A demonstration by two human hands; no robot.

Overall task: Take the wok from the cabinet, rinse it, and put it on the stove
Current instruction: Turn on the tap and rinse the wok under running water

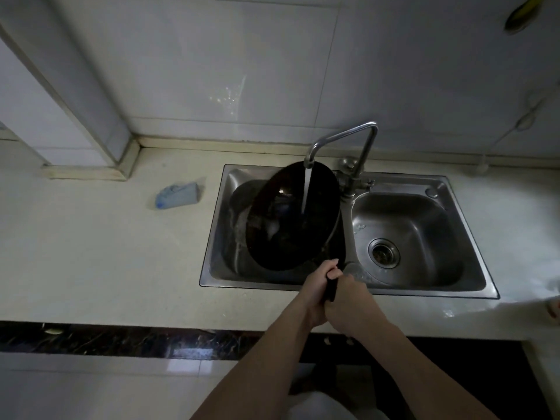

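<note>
The black wok (291,219) tilts over the left basin of the sink (403,178), under water running from the faucet (342,140), and hides most of that basin. Its handle (331,287), at the sink's front edge, is largely covered: the left grip (315,287) and right grip (350,301) both curl round it. Left of the sink, a blurred blue object (177,196) lies on the surface (91,253).

Black wok (291,219) tilted over left basin of double sink (472,294), tap (342,144) running into it. Left hand (318,286) and right hand (348,301) both grip the handle (331,287). Blue cloth (177,195) lies on counter (100,253)
</note>
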